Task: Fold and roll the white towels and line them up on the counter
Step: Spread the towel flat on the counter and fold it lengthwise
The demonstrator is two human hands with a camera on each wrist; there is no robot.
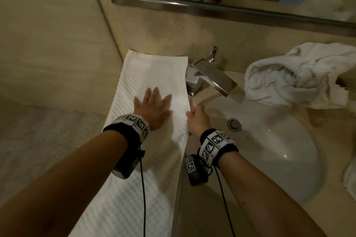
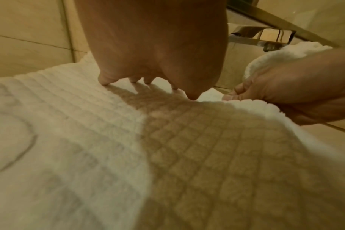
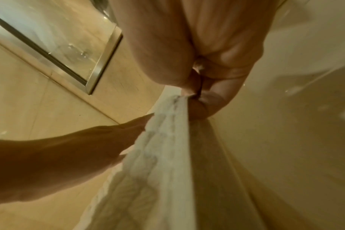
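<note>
A long white waffle towel (image 1: pixel 154 75) (image 2: pixel 89 140) (image 3: pixel 154 163) lies folded lengthwise on the counter left of the sink, running from the back wall to the front edge. My left hand (image 1: pixel 154 106) (image 2: pixel 148 62) lies flat on its middle with fingers spread and straight. My right hand (image 1: pixel 196 119) (image 3: pixel 197 93) (image 2: pixel 286 93) pinches the towel's right edge between thumb and curled fingers, lifting that edge slightly. A second white towel (image 1: pixel 300 75) lies crumpled at the back right of the counter.
A chrome faucet (image 1: pixel 210 75) stands just right of the towel's far end, over the white sink basin (image 1: pixel 269 150). A framed mirror (image 1: pixel 212 5) hangs above. The tiled wall closes the left side. Another white cloth (image 1: pixel 349 179) shows at the right edge.
</note>
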